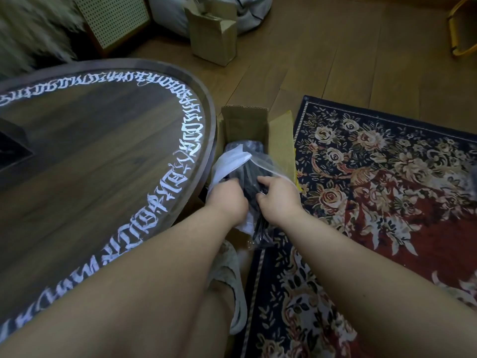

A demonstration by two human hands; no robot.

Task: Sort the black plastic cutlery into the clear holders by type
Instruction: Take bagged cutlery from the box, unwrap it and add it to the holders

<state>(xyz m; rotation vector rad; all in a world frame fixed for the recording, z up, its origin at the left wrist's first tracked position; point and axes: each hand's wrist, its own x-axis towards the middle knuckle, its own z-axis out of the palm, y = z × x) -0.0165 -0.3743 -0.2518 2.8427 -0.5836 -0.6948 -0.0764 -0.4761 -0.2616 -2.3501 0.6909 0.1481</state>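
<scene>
A clear plastic bag (240, 164) full of black plastic cutlery (251, 180) sits over an open cardboard box (245, 125) on the floor, beside the round table. My left hand (227, 200) grips the bag's left side. My right hand (277, 196) grips its right side, fingers curled into the plastic. Black handles (260, 228) stick out of the bag below my hands. More dark bagged items lie deeper in the box. No clear holders are in view.
A round dark wooden table (103, 156) with white lettering round its rim stands at the left. A patterned rug (387, 189) covers the floor at the right. Another small cardboard box (213, 34) stands farther back. My slippered foot (232, 275) is below the box.
</scene>
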